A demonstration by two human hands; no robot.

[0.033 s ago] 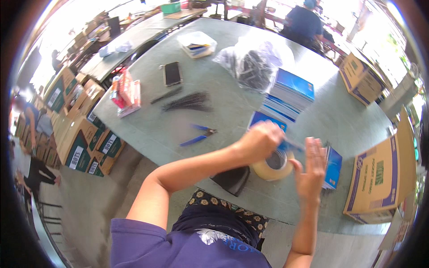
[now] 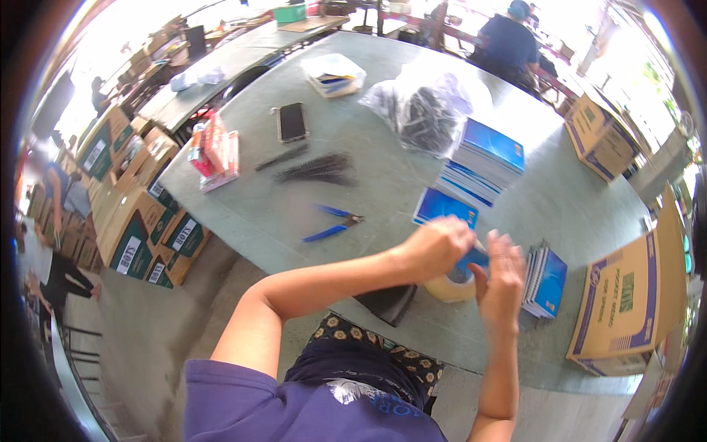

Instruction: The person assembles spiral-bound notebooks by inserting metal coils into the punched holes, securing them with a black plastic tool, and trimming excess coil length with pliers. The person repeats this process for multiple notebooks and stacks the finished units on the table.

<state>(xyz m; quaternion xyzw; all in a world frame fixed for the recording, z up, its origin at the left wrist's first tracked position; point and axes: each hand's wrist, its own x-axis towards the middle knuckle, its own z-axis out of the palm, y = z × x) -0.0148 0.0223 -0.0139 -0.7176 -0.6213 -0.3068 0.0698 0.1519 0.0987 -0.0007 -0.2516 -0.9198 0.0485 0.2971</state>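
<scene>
My left hand (image 2: 440, 249) is closed, pinching a small blue notebook (image 2: 473, 260) that is mostly hidden between my hands. Beside it my right hand (image 2: 504, 276) is upright, fingers stretched and thumb apart, against the notebook's other side. Below them lies a roll of clear tape (image 2: 449, 290), partly covered. Past my left hand another blue notebook (image 2: 445, 207) lies flat, with a tall stack of blue notebooks (image 2: 486, 158) behind. Right of my right hand stands a small pile of spiral notebooks (image 2: 546, 283).
Blue-handled cutters (image 2: 333, 223), black coils (image 2: 317, 169), a phone (image 2: 292, 122) and red packets (image 2: 214, 151) lie on the left. A plastic bag of black coils (image 2: 423, 110) and a white tub (image 2: 333, 75) are behind. A carton (image 2: 622, 295) stands right; a black pouch (image 2: 390, 303) is near me.
My hands have come closer together, and the right one has shifted slightly left. More of the small pile of spiral notebooks shows; the tape roll is more covered. The view has shifted a little.
</scene>
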